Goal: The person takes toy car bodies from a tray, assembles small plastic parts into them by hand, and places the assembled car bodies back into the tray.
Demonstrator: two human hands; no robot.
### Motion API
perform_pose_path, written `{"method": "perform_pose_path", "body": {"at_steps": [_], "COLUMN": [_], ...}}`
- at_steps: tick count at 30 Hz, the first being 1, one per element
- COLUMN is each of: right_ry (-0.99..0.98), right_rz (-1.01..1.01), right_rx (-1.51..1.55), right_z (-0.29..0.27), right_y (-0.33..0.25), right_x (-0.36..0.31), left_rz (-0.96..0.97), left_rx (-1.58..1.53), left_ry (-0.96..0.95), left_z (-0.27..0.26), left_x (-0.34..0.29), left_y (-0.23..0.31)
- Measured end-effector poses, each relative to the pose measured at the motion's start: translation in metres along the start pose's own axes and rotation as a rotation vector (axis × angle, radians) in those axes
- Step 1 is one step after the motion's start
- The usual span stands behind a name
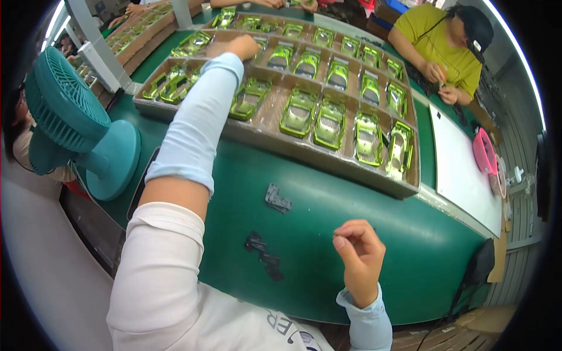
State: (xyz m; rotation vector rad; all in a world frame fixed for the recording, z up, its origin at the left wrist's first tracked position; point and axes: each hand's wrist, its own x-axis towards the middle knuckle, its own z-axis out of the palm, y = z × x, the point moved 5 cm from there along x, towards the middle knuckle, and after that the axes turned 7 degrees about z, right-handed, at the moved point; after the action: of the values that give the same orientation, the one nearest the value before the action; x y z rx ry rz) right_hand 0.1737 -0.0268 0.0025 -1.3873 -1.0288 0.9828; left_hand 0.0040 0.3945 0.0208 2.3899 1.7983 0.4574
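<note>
While over the brown tray (328,161) of green car shells (298,112), left hand (243,45) grasp unclear, right hand (360,248) loosely clenched

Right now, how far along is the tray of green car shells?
Done, by the look of it: most compartments of the cardboard tray already hold a green car shell. In hand: the left hand reaches to the tray's far left compartments; the right hand hovers curled over the green table, and I cannot tell whether it holds anything. Left: small black parts lie loose on the table.
</note>
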Motion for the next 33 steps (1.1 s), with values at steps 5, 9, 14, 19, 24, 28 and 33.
{"method": "perform_pose_path", "body": {"at_steps": [5,9,14,19,24,28,33], "right_ry": [0.006,-0.013,-0.075,-0.207,-0.203,-0.178,-0.102], "right_rz": [-0.087,-0.188,-0.183,-0.448,-0.447,-0.588,-0.423], "right_rx": [-0.181,-0.438,-0.546,-0.899,-0.93,-1.062,-0.865], "right_z": [0.002,0.007,0.032,0.074,0.082,0.082,0.062], "right_y": [0.006,0.012,0.023,0.006,0.011,0.014,0.017], "right_x": [0.007,0.014,0.028,0.046,0.043,0.034,0.034], "left_rz": [0.059,0.063,0.27,0.077,0.042,-0.01,-0.075], "left_rx": [0.051,0.026,-0.661,-1.828,-2.219,-2.321,-2.434], "left_ry": [0.29,0.568,0.669,-0.337,-0.863,-0.965,-0.984], "left_z": [0.016,-0.026,-0.072,-0.043,-0.034,-0.033,-0.024], "left_x": [0.004,-0.017,-0.055,-0.153,-0.247,-0.29,-0.309], "left_y": [0.0,0.017,0.064,0.114,0.12,0.116,0.105]}}
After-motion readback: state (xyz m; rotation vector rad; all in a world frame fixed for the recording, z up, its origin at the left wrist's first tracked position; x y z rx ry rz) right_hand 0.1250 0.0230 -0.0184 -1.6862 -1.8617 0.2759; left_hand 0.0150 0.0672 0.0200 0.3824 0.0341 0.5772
